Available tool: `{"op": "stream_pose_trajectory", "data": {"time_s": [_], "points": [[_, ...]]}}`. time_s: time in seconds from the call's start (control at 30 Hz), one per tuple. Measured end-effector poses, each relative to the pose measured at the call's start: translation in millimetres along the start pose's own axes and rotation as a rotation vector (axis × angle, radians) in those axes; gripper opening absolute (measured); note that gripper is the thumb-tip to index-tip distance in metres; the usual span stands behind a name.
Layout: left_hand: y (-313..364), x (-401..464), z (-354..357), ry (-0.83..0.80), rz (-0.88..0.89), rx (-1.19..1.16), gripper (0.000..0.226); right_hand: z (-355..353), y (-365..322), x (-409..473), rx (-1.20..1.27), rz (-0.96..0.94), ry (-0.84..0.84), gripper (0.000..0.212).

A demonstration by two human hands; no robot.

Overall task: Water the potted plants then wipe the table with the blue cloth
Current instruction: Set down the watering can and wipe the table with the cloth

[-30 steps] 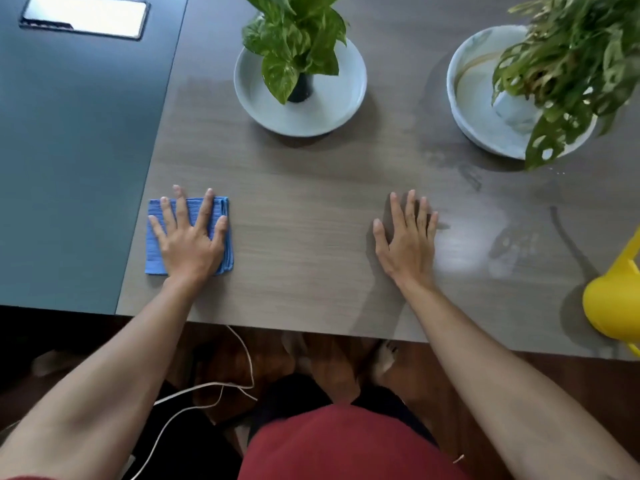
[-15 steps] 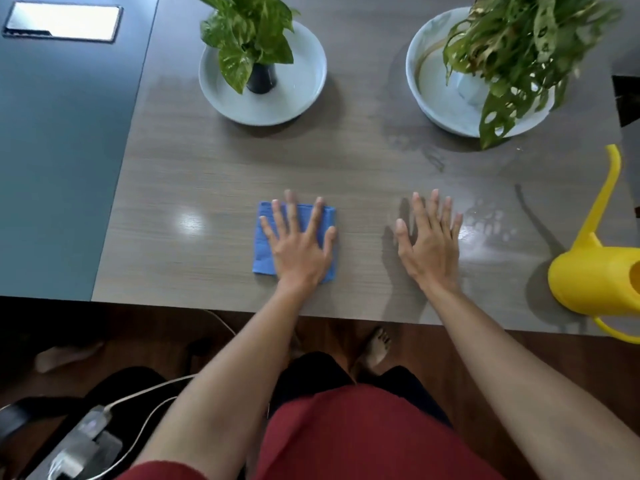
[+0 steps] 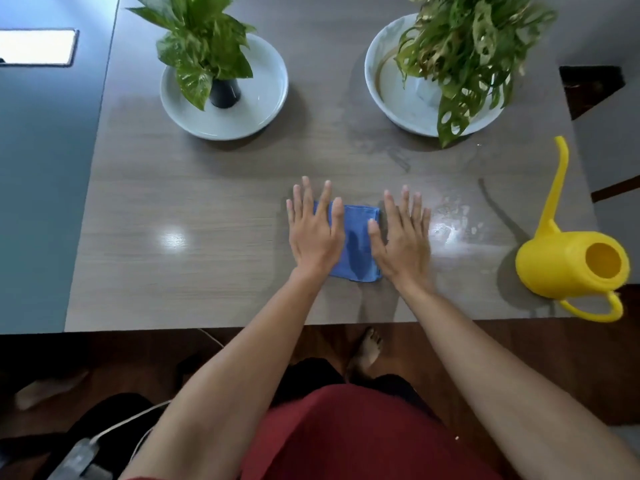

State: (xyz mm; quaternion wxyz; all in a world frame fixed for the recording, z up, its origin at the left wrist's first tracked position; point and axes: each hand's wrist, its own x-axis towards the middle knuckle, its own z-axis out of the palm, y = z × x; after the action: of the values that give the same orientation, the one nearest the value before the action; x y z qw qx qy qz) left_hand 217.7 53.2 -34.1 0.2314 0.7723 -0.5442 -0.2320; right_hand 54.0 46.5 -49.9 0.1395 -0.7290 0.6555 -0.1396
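Observation:
A folded blue cloth (image 3: 356, 237) lies on the grey wood table (image 3: 173, 188) near its front edge. My left hand (image 3: 315, 233) rests flat on the cloth's left part, fingers spread. Flat on the table at the cloth's right edge is my right hand (image 3: 401, 240), its thumb touching the cloth. A leafy potted plant (image 3: 204, 39) stands in a white dish (image 3: 263, 109) at the back left. A second plant (image 3: 467, 46) with holed leaves sits in a white bowl (image 3: 391, 95) at the back right.
A yellow watering can (image 3: 568, 261) stands at the table's front right, spout pointing away from me. Wet marks (image 3: 450, 223) shine just right of my right hand. A teal surface (image 3: 41, 168) adjoins the table on the left, with a bright panel (image 3: 34, 46) set in it.
My left hand has slid the blue cloth from the table's left side rightward until it meets my right hand. The view has shifted right, so the whole watering can shows.

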Motion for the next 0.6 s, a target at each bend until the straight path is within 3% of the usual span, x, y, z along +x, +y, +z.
{"op": "stream_pose_trajectory", "data": {"time_s": [0.17,0.37,0.47,0.6], "points": [[-58.9,35.9,-22.6,0.032,-0.001,0.160,0.060,43.6,-70.4,-6.9,-0.085,-0.105,-0.097,0.063],[-57.4,73.2,-9.7,-0.004,0.157,0.253,0.058,50.8,-55.7,-15.5,-0.169,-0.090,-0.110,0.065],[-35.7,97.6,12.2,-0.018,0.247,0.313,0.061,32.3,-8.8,-7.4,-0.198,0.062,-0.020,0.065],[-27.5,104.2,27.2,-0.063,0.220,0.450,0.066,-4.2,73.4,31.3,-0.266,0.343,-0.018,0.067]]}}
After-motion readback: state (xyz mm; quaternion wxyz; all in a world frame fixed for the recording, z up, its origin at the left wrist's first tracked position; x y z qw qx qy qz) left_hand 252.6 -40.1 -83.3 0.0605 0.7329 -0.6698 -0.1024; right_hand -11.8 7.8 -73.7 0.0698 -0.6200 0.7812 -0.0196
